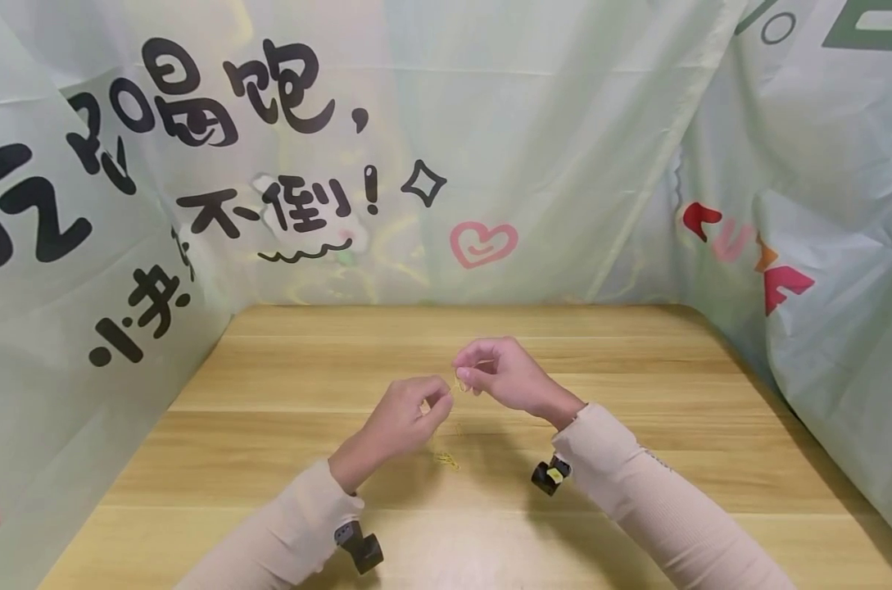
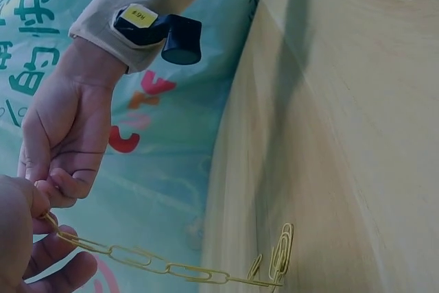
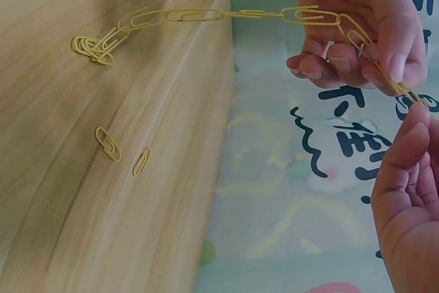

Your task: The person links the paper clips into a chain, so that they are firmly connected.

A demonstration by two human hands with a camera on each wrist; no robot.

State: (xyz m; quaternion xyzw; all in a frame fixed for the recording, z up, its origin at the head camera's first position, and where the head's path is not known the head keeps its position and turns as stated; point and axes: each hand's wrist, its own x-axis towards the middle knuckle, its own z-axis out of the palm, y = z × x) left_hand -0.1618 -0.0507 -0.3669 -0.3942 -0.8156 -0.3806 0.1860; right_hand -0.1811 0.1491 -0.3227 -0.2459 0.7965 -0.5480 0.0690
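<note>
A chain of linked yellow paper clips (image 3: 195, 15) runs from the two hands down to the wooden table. My left hand (image 1: 405, 416) pinches the chain close to its upper end, as the left wrist view also shows. Slightly higher and to the right, my right hand (image 1: 510, 374) pinches the clip at that end between thumb and fingertips. The fingers partly hide this clip. The lower links lie bunched in a small heap (image 3: 90, 49) on the tabletop. Two loose paper clips, one broader (image 3: 108, 143) and one narrower (image 3: 143, 162), lie near the heap.
The wood-grain table (image 1: 283, 360) extends under both arms. Printed cloth (image 1: 563, 164) hangs behind it and along both sides. A black wrist camera sits on each sleeve, the left one (image 1: 360, 547) and the right one (image 1: 550, 475).
</note>
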